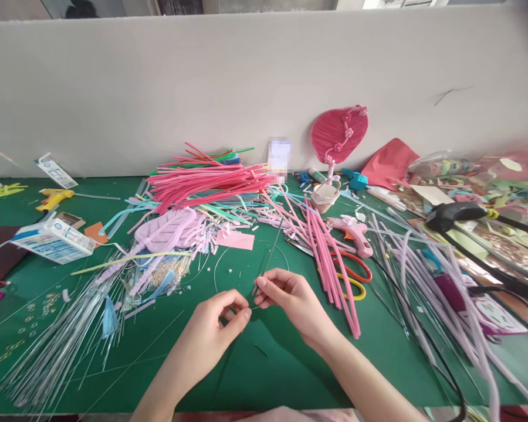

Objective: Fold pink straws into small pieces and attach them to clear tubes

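Both hands are low in the centre of the frame, over the green desk [378, 351]. The right hand [293, 299] has thumb and forefinger pinched tight on the lower end of a thin dark wire [269, 257], which slants up and to the right from that grip. The left hand [215, 331] sits just beside it. Its fingers [243, 312] are closed tip to tip, but whatever they nip is too fine to make out. The 2 hands are close, not quite touching.

Behind them a pale wire loop [215, 274] lies flat on the desk. Right of the right hand are scissors [356, 275] with red and yellow handles, partly under a fan of pink stems [330, 264]. Just above those lies a pink glue gun [354, 231].

Up in the centre there is a big heap of pink sticks [206, 179], with a lilac leaf [167, 228] below it. At the left are a white carton [53, 240] and a yellow glue gun [53, 199]. Lower left, clear thin rods [61, 346] spread out in a spray. Against the back board, upper right of centre, a pink leaf fan [338, 133] stands upright.
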Action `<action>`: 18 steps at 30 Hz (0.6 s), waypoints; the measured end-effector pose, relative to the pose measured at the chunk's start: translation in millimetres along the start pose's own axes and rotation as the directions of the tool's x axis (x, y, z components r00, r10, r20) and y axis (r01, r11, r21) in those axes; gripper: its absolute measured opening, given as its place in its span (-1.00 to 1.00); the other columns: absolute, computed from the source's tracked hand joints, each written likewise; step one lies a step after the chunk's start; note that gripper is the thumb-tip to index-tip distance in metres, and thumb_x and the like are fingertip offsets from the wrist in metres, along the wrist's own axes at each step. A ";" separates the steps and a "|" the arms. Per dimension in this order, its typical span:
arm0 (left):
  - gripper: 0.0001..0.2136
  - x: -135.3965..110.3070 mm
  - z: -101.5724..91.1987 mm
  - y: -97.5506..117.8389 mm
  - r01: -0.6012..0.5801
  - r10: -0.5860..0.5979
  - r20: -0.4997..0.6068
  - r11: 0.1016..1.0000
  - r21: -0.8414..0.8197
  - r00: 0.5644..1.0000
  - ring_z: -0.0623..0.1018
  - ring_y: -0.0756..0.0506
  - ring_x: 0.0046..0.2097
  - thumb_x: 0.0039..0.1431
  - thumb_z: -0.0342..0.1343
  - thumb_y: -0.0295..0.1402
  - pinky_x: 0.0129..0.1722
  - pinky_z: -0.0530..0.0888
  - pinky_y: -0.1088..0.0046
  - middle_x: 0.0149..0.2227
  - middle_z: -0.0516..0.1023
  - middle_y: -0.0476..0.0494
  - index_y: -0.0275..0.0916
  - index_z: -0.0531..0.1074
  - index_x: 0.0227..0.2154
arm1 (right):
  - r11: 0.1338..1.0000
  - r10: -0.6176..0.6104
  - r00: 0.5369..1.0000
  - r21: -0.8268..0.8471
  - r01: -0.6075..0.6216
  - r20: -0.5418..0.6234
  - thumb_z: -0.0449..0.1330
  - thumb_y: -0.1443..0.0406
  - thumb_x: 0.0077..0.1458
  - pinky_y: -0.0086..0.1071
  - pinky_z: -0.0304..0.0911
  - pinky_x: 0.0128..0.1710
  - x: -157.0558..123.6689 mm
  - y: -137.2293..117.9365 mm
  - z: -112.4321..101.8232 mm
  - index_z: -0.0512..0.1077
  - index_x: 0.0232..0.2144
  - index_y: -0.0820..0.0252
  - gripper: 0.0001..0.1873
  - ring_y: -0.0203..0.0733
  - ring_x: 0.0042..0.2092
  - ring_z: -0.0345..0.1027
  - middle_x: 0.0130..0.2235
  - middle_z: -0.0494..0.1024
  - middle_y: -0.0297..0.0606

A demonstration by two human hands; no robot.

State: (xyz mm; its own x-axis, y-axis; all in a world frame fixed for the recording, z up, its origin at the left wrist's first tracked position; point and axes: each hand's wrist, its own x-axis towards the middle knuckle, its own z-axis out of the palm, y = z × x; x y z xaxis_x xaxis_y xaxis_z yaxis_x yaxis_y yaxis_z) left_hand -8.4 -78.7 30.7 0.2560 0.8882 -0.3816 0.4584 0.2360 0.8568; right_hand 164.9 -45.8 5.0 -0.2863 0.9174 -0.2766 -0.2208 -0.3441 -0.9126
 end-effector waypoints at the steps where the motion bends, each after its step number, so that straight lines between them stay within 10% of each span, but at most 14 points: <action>1: -0.77 1.6 0.4 0.0 0.026 -0.024 0.029 0.998 -0.064 0.999 0.47 -0.02 -0.42 0.19 0.02 -0.14 -0.49 0.32 0.54 -0.42 0.44 0.00 -0.21 0.39 -0.35 | 1.000 -0.004 1.000 0.000 0.004 -0.007 0.33 0.02 -0.09 -0.43 0.36 -0.36 0.2 0.0 -0.6 0.46 -0.45 0.25 -0.61 -0.32 -0.42 0.42 -0.48 0.51 -0.33; 18: -0.73 13.4 6.4 -0.6 0.038 -0.058 -0.046 0.932 -0.359 0.997 0.56 -0.07 -0.47 0.01 0.25 -0.17 -0.51 0.38 0.51 -0.53 0.57 -0.13 -0.33 0.55 -0.45 | 0.991 -0.066 0.997 -0.116 0.062 -0.035 0.25 0.00 0.03 -0.37 0.40 -0.29 -1.5 0.1 -2.3 0.46 -0.35 0.24 -0.61 -0.25 -0.38 0.45 -0.42 0.53 -0.27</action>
State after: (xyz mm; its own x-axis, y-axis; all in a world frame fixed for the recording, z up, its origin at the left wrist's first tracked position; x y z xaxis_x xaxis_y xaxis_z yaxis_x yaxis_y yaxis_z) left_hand 0.1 -69.5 22.9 0.1899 0.8902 -0.4142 0.1312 0.3951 0.9092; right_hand 167.5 -46.7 4.6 -0.2379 0.9446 -0.2262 -0.1281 -0.2614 -0.9567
